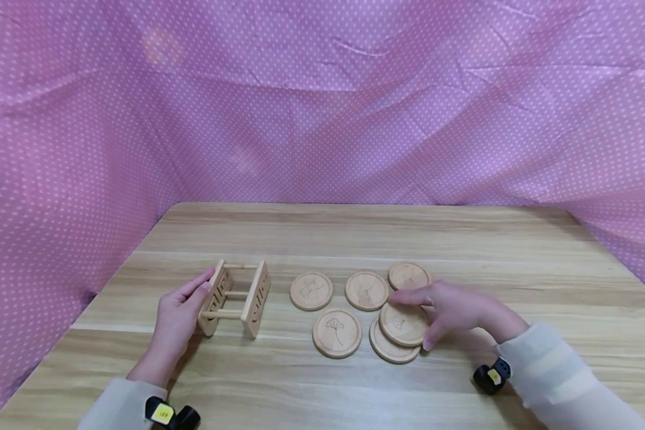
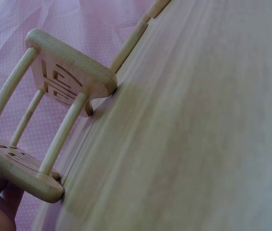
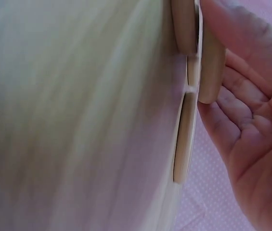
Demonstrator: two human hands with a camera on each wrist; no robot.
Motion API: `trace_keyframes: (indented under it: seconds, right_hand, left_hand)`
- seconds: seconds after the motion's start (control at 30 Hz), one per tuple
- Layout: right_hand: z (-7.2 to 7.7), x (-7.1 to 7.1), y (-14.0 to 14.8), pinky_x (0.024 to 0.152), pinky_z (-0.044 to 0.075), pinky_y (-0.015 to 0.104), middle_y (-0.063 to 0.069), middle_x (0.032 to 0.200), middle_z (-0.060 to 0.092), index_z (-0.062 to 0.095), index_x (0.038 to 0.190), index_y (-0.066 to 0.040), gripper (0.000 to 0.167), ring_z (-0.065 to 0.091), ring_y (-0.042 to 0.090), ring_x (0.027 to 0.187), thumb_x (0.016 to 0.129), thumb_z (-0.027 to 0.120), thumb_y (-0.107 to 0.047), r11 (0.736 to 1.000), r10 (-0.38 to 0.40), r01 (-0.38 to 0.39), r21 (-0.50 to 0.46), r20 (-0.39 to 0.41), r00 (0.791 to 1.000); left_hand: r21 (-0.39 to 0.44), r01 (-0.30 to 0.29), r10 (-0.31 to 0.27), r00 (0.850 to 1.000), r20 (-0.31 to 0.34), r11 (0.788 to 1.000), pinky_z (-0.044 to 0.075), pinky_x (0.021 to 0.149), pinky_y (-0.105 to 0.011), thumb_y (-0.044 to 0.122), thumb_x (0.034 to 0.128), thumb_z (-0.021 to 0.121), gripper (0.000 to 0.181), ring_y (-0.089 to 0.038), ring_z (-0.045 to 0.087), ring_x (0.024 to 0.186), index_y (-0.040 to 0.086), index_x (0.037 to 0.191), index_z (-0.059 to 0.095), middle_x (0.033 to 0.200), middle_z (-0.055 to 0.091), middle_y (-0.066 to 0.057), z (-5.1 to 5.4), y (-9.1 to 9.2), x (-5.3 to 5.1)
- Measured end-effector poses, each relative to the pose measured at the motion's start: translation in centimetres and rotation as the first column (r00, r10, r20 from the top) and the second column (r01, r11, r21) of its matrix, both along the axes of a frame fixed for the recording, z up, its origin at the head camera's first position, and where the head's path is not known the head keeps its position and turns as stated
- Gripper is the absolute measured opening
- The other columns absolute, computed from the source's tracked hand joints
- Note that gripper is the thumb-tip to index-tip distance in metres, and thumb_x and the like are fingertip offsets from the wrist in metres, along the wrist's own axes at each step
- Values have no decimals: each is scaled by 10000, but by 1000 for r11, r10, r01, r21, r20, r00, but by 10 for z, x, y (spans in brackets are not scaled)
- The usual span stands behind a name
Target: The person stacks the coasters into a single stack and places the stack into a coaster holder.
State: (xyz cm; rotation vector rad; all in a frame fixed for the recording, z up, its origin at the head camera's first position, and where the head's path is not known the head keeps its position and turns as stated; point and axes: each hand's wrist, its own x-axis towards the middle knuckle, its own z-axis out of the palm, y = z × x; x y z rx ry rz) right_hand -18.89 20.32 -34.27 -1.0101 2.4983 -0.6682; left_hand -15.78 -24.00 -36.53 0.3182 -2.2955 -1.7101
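Observation:
My left hand [image 1: 174, 316] holds the left side panel of a wooden coaster rack [image 1: 257, 298], which stands on the table. Cut-out patterns mark the rack's two panels, and round rods [image 2: 63, 134] join them; no coaster sits between them. With thumb and fingers on its edge, my right hand [image 1: 454, 307] grips a round wooden coaster [image 1: 400, 327] engraved with a leaf. That coaster is raised at a slant and overlaps another coaster [image 1: 387, 349] below it. In the right wrist view the gripped coaster [image 3: 213, 62] shows edge-on beside the thumb.
More engraved coasters lie flat between the hands: one near the rack [image 1: 312, 291], one in front [image 1: 337, 333], one in the middle [image 1: 366, 291], and one behind the right fingers [image 1: 408, 275]. A pink dotted cloth [image 1: 322, 119] hangs around the wooden table [image 1: 322, 233].

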Motion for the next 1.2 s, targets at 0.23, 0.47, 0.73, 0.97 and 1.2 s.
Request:
trace_keyframes:
  seconds: [0.23, 0.47, 0.73, 0.97, 1.2]
  right_hand:
    - [-2, 3, -8, 1084, 285, 492, 51, 1409, 443, 468, 1366, -144, 877, 389, 267, 1297, 578, 834, -258, 998, 54, -54, -21, 13, 998]
    - [-3, 6, -13, 1083, 276, 498, 88, 1396, 446, 480, 1357, -151, 867, 409, 268, 1284, 570, 836, -236, 995, 91, -91, -36, 4, 996]
    - [-4, 8, -14, 1098, 260, 486, 54, 1413, 437, 482, 1357, -161, 882, 391, 247, 1301, 555, 844, -215, 996, 82, -81, -26, 28, 996]
    - [-4, 9, -13, 1089, 263, 497, 87, 1415, 431, 470, 1363, -128, 889, 388, 272, 1300, 563, 846, -223, 994, 108, -107, -31, 12, 994]
    - [-3, 10, -12, 1081, 253, 526, 103, 1429, 409, 440, 1381, -118, 921, 365, 316, 1306, 560, 847, -210, 992, 127, -127, -28, -15, 992]
  left_hand:
    - [-2, 5, -5, 1000, 6, 1000, 444, 840, -65, 267, 935, 556, 387, 69, 522, 1015, 90, 1279, 547, 1297, 524, 4, 0, 1, 1]
    - [3, 2, -2, 1000, -16, 1000, 443, 837, -60, 241, 934, 560, 372, 112, 523, 972, 79, 1269, 552, 1251, 555, 61, 0, 2, 2]
    - [-16, -1, 1, 1000, 6, 1000, 438, 851, -63, 267, 932, 562, 384, 78, 519, 1022, 101, 1278, 549, 1299, 522, 1, -1, 1, 3]
    - [-17, -2, 2, 1000, -6, 1000, 438, 849, -61, 274, 930, 564, 387, 90, 522, 1006, 101, 1276, 553, 1278, 540, 23, -3, 0, 4]
    - [12, -7, 7, 1000, -29, 1000, 452, 825, -63, 259, 927, 572, 392, 108, 534, 956, 61, 1265, 555, 1190, 583, 140, -5, 1, 5]
